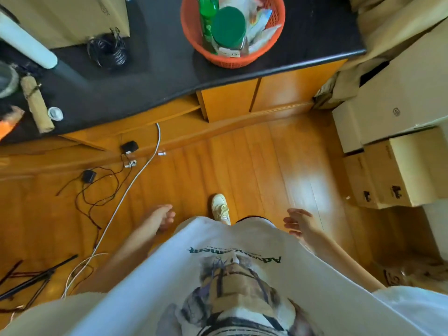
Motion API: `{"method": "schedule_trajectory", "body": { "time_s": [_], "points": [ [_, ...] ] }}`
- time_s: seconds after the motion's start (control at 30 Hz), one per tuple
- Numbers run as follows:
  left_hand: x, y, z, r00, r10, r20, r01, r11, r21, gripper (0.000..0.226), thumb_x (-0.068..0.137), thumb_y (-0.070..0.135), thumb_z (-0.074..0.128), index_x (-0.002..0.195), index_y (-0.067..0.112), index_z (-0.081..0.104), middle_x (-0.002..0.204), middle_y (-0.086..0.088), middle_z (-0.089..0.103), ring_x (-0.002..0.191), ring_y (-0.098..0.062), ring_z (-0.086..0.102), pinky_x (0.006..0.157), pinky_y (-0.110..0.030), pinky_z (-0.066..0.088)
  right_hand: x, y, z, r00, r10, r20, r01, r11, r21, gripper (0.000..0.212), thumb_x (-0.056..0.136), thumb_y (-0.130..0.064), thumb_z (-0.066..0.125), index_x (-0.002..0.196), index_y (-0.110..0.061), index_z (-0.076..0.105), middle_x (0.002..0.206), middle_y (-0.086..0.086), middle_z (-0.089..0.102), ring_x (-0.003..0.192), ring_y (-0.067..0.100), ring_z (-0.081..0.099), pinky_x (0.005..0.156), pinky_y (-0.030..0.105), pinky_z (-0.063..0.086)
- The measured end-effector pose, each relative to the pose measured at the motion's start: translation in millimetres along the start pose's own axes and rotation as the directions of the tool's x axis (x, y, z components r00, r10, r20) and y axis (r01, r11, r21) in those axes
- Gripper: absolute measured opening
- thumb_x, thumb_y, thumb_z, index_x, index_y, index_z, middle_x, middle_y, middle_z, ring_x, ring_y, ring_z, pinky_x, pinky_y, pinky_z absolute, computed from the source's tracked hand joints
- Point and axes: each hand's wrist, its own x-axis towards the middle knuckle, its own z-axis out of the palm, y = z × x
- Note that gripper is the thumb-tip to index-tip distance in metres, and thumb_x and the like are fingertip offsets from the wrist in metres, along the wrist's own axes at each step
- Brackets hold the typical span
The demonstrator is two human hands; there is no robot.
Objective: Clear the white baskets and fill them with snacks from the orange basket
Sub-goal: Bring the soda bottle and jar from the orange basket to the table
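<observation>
So the orange basket (232,32) sits on the black counter (155,76) near its front edge, stuffed with a green bottle (207,18), a green-lidded jar (229,29) and some snack packets (260,27). I can't spot any white baskets from here. Both hands hang low by the white t-shirt (218,275), well away from the basket: left hand (164,215) loosely curled, holding nothing, right hand (297,223) with fingers relaxed and spread, also holding nothing. Cardboard boxes (397,151) are stacked on the right, cables (109,187) across the wood floor.
</observation>
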Motion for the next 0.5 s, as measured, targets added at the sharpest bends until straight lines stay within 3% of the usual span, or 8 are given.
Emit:
{"method": "schedule_trajectory", "body": {
  "time_s": [0.13, 0.27, 0.4, 0.5],
  "points": [
    [27.2, 102.4, 34.2, 0.996, 0.084, 0.010, -0.084, 0.996, -0.011, 0.014, 0.093, 0.018, 0.052, 0.103, 0.017, 0.062, 0.074, 0.001, 0.060, 0.063, -0.010, 0.053, 0.056, -0.021, 0.041, 20.0, -36.8, -9.3, 0.993, 0.092, -0.068, -0.090, 0.995, 0.040, 0.010, 0.093, -0.012, 0.047, 0.100, -0.013, 0.055, 0.071, 0.009, 0.058, 0.046, 0.015, 0.058, 0.058, 0.027, 0.037],
    [45.0, 173.5, 69.7, 0.980, 0.155, 0.122, -0.156, 0.988, -0.005, 0.013, 0.092, 0.019, 0.054, 0.082, 0.024, 0.063, 0.072, 0.001, 0.063, 0.061, -0.010, 0.055, 0.056, -0.020, 0.042, 45.2, -83.9, -16.0, 0.987, 0.148, -0.069, -0.142, 0.986, 0.085, 0.011, 0.093, -0.010, 0.047, 0.102, -0.009, 0.055, 0.071, 0.010, 0.056, 0.061, 0.021, 0.051, 0.067, 0.033, 0.040],
    [62.1, 226.3, 96.3, 0.987, 0.119, 0.105, -0.116, 0.993, -0.033, 0.016, 0.095, 0.018, 0.050, 0.082, 0.023, 0.059, 0.074, 0.001, 0.060, 0.062, -0.009, 0.052, 0.055, -0.019, 0.040, 77.1, -159.7, -16.5, 0.981, 0.177, -0.080, -0.173, 0.984, 0.050, 0.008, 0.091, -0.009, 0.048, 0.096, -0.005, 0.053, 0.066, 0.010, 0.056, 0.055, 0.019, 0.052, 0.056, 0.028, 0.038],
    [69.4, 248.1, 95.8, 0.997, 0.068, 0.030, -0.065, 0.992, -0.112, 0.011, 0.096, 0.018, 0.047, 0.096, 0.018, 0.058, 0.079, 0.001, 0.058, 0.067, -0.010, 0.052, 0.058, -0.021, 0.039, 98.1, -232.6, -15.9, 0.984, 0.168, -0.066, -0.170, 0.985, -0.019, 0.013, 0.091, -0.008, 0.047, 0.098, -0.002, 0.056, 0.047, 0.006, 0.058, 0.037, 0.012, 0.051, 0.051, 0.024, 0.037]
  ]
}}
